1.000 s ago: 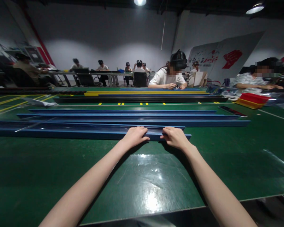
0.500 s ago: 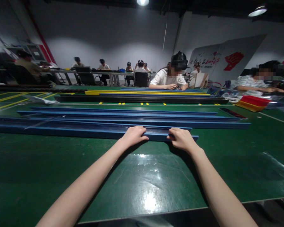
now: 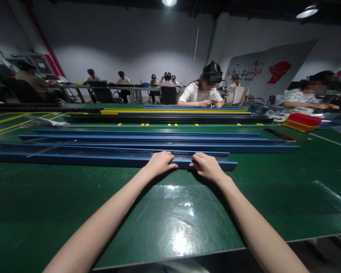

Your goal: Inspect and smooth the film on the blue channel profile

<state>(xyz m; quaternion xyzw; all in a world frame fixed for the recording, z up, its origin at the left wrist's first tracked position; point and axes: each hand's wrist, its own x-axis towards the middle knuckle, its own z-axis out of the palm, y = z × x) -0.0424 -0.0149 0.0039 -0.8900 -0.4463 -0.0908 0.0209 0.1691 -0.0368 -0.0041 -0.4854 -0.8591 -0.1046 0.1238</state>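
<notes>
A long blue channel (image 3: 102,157) lies crosswise on the green table, nearest to me, its right end a little beyond my hands. My left hand (image 3: 160,163) is closed on it, fingers over the channel and thumb on the near side. To its right, my right hand (image 3: 207,165) grips the same channel with bent fingers, a short gap from the left one. Clear film (image 3: 53,148) shows on the left part of the channel. Just behind it lie more blue channels (image 3: 258,148), roughly parallel.
Farther back lie a black channel (image 3: 170,119) and yellow strips (image 3: 176,112). A phone-like dark object (image 3: 277,135) and a red and yellow tray (image 3: 301,122) are at the right. A person in a white shirt (image 3: 199,94) sits across the table (image 3: 176,223).
My right hand has slid left along the channel, nearer to my left hand. My left hand holds its place on the channel. The view has shifted slightly.
</notes>
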